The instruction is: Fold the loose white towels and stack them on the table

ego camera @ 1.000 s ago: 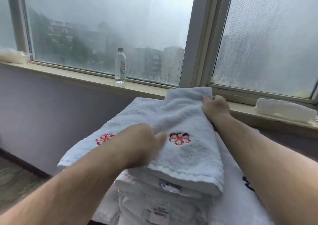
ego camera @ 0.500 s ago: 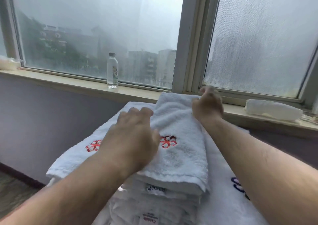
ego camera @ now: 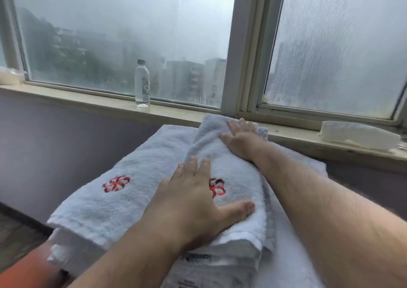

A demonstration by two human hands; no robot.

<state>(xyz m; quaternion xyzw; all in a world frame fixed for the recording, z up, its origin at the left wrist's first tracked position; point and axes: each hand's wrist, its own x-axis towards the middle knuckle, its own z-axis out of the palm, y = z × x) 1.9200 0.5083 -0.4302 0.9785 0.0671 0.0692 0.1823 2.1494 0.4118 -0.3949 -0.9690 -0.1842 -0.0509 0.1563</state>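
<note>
A folded white towel with a red embroidered emblem lies on top of a stack of folded white towels. My left hand presses flat on its near half, fingers straight and spread, partly covering the emblem. My right hand lies flat on its far end by the window sill. Beside it to the left, a second folded white towel with the same red emblem tops another pile. A larger white towel spreads underneath on the right. The table itself is hidden under the towels.
A clear water bottle stands on the window sill. A white folded cloth rests on the sill at the right, another white bundle at the far left. A grey wall runs below the sill.
Both hands let go of the top towel's edges and flattened out on it; the left hand slid right onto the emblem, the right hand opened on the far end.
</note>
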